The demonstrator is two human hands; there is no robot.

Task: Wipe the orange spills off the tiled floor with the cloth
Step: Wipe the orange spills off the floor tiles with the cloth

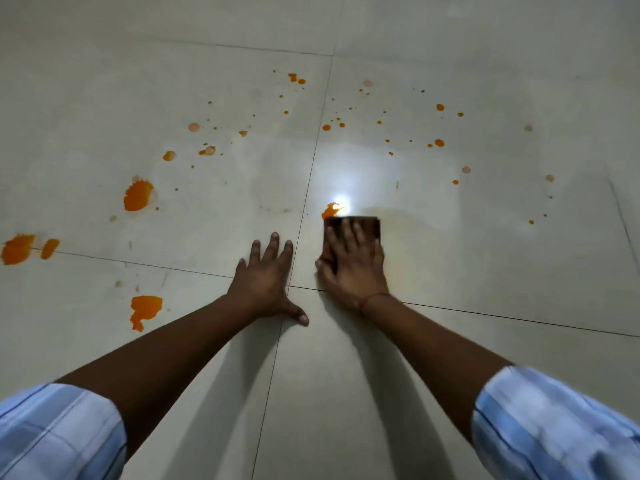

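Squarely on the tiled floor (450,254), the right hand (353,268) presses a dark brown cloth (360,225) under straight fingers, the cloth's far edge showing beyond the fingertips; the hand is slightly blurred; just past the cloth's far left corner lies an orange spill (330,211), beside a bright glare of light (341,202); the left hand (265,278) rests palm down just beside the right, fingers spread wide, thumb out, holding nothing; left of it lie a large blot (138,195), a patch (145,308) nearer the wrist and two smears (17,249) farther off; small orange drops (440,143) are scattered well beyond both hands; a thin thread (375,296) circles the right wrist; pale blue sleeves (59,431) are rolled up the forearms
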